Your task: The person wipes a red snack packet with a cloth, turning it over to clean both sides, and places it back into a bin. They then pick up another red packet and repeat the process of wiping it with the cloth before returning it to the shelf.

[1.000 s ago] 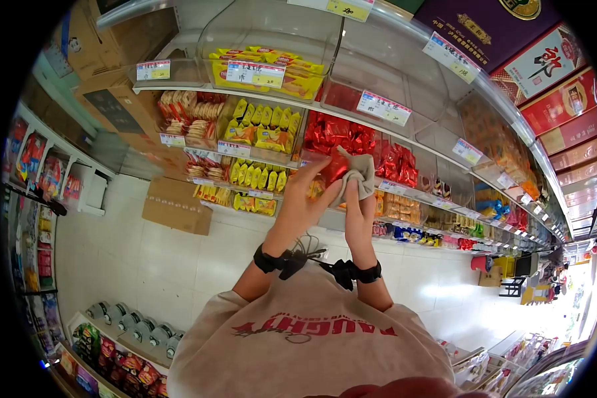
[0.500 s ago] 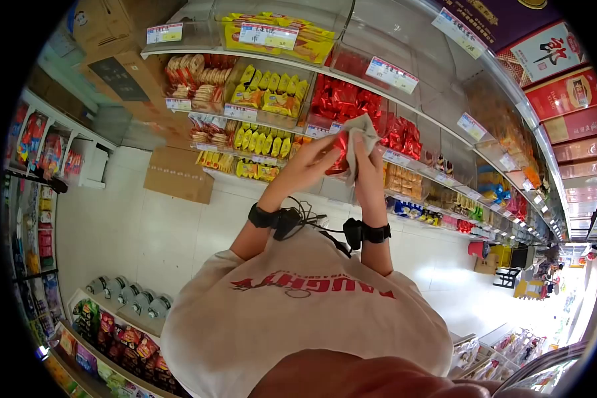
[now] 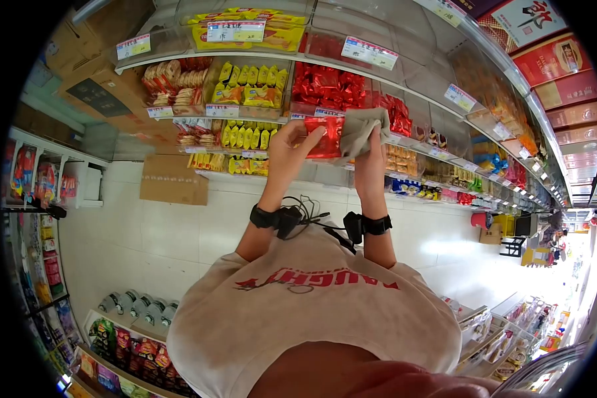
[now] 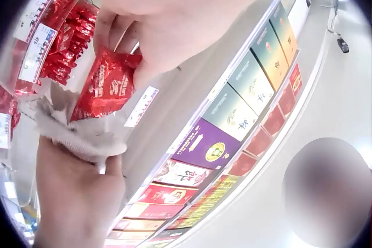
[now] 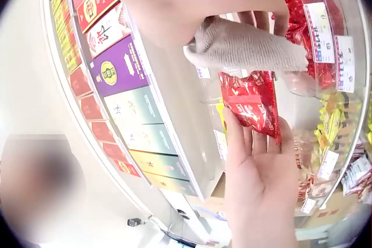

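Observation:
In the head view my left hand (image 3: pixel 289 147) pinches a shiny red snack packet (image 3: pixel 328 140) between thumb and fingers. Pale print shows on the packet (image 4: pixel 108 85) in the left wrist view. My right hand (image 3: pixel 370 163) grips a folded grey ribbed cloth (image 3: pixel 363 132), which hangs close beside the packet's edge. From the right wrist, the cloth (image 5: pixel 247 47) lies across the curled fingers, just above the packet (image 5: pixel 253 101). Both hands are in front of a shelf bin of similar red packets (image 3: pixel 331 86).
Yellow snack packs (image 3: pixel 251 86) and bagged round biscuits (image 3: pixel 177 79) fill bins to the left. Price tags (image 3: pixel 370 52) line the shelf edges. Boxed goods (image 3: pixel 554 60) stand at upper right. A cardboard box (image 3: pixel 174 180) lies on the floor; bottled goods (image 3: pixel 139 305) stand behind at left.
The cloth was wrapped against the red packet; now the packet is turned flat and drawn left, with the cloth to its right. The hands have moved slightly apart.

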The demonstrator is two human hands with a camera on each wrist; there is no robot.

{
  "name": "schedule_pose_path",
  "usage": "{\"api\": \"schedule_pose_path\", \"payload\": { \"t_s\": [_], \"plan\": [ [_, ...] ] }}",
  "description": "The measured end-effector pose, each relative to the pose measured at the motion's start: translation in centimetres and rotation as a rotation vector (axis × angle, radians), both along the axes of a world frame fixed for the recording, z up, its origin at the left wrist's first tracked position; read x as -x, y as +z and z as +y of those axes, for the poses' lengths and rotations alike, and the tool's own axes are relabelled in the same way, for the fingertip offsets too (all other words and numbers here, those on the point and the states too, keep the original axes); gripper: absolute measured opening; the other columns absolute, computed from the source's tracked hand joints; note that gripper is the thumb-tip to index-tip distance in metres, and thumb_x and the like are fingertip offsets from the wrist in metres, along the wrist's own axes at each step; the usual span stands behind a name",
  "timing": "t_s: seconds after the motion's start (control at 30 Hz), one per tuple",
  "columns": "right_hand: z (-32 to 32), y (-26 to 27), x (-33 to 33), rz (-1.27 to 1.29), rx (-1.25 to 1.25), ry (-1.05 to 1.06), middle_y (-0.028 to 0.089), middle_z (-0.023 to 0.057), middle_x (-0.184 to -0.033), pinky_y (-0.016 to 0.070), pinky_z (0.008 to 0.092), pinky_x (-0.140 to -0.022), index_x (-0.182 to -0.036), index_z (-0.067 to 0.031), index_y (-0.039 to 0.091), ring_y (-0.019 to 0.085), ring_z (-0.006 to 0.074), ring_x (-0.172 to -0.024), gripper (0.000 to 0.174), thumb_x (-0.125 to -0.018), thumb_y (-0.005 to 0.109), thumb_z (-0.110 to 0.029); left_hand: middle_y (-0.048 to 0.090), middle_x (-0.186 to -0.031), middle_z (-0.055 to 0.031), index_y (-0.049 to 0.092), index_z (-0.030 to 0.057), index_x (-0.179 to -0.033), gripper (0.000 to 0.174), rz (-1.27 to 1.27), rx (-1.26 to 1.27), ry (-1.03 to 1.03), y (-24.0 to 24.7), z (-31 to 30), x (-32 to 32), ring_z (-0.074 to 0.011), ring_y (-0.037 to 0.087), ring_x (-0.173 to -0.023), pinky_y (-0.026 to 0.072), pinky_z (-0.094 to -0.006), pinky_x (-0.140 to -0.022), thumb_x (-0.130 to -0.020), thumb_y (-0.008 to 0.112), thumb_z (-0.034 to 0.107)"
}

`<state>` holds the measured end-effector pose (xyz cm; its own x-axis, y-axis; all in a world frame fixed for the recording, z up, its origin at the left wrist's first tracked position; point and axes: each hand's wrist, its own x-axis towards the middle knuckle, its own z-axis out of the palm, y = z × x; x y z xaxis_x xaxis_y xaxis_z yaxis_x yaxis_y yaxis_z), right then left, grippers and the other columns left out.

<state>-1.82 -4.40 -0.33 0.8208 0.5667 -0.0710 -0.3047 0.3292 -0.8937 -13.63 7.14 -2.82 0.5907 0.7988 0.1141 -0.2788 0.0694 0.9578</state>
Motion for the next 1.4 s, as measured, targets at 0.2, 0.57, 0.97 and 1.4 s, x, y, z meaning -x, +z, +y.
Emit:
{"api": "schedule_pose_path", "payload": {
  "t_s": [0.2, 0.57, 0.97, 1.4],
  "plan": [
    [-1.3, -0.1, -0.7, -0.404, 0.195, 0.149, 0.065, 0.0004, -0.096, 0.0465, 0.0231, -0.071, -0.117, 0.0000, 0.064, 0.054, 0.0056, -0.082, 0.030, -0.100, 0.066, -0.025, 0.068, -0.086, -0.0037, 0.065, -0.0005, -0.107, 0.032, 0.037, -0.067, 0.075, 0.7, -2.3, -2.3, -0.0075, 0.063, -0.077, 0.0508, -0.0234, -0.068, -0.086, 0.082, 0.016],
    [-9.6, 1.7, -7.0, -0.423, 0.065, -0.152, 0.067, 0.0008, -0.098, 0.0462, 0.0207, -0.070, -0.120, 0.0019, 0.062, 0.055, 0.0041, -0.083, 0.028, -0.099, 0.066, -0.016, 0.067, -0.108, -0.0129, 0.067, -0.0006, -0.112, 0.030, 0.105, -0.890, 0.212, 5.4, -10.8, -9.8, -0.0258, 0.067, -0.090, 0.0533, -0.0325, -0.082, -0.085, 0.077, 0.003],
    [-16.2, -0.4, -9.9, -0.216, 0.028, 0.129, 0.057, -0.0002, -0.103, 0.0449, 0.0229, -0.074, -0.136, -0.0011, 0.051, 0.051, 0.0061, -0.089, 0.037, -0.109, 0.045, -0.026, 0.067, -0.110, -0.0147, 0.063, -0.0044, -0.118, 0.038, 0.248, -0.600, -0.244, 5.3, -16.8, -14.5, -0.0217, 0.066, -0.097, 0.0515, -0.0316, -0.085, -0.095, 0.070, 0.025],
    [-21.5, -1.9, -14.6, -0.133, 0.056, 0.078, 0.066, 0.0045, -0.100, 0.0494, 0.0260, -0.074, -0.125, -0.0012, 0.057, 0.062, 0.0125, -0.085, 0.033, -0.107, 0.051, -0.029, 0.070, -0.109, -0.0063, 0.064, -0.0034, -0.120, 0.028, 0.219, -0.418, -0.235, 1.0, -19.9, -17.4, -0.0105, 0.065, -0.097, 0.0531, -0.0267, -0.086, -0.094, 0.069, 0.004]
  ]
}}
